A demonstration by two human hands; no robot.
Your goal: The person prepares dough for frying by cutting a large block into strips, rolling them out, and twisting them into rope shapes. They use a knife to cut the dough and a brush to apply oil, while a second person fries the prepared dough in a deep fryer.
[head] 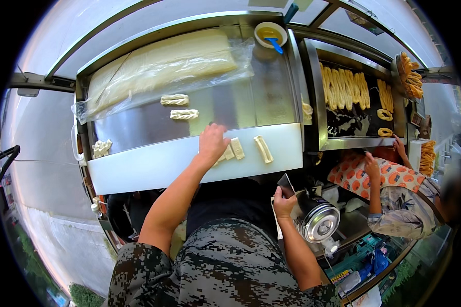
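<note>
My left hand [212, 142] is over the white cutting board [146, 169], its fingers bent and partly blurred. A small dark bit shows at its fingertips; I cannot tell whether the hand grips anything. Cut dough strips [237, 148] lie beside and partly beneath it. Farther right on the board is a single, longer-looking dough piece [263, 149] with a lengthwise groove. My right hand [284, 205] is closed around a flat metal blade [286, 185], held off the board's near edge. Two twisted dough pieces [184, 114] rest on the steel worktop [230, 103] beyond.
A large dough slab [161, 57] lies under plastic film at the back. A bowl of oil [268, 33] holds a blue brush [275, 45]. To the right, dough sticks fry in a steel fryer [322, 143]. A co-worker [401, 211] stands there, near a metal pot [319, 220].
</note>
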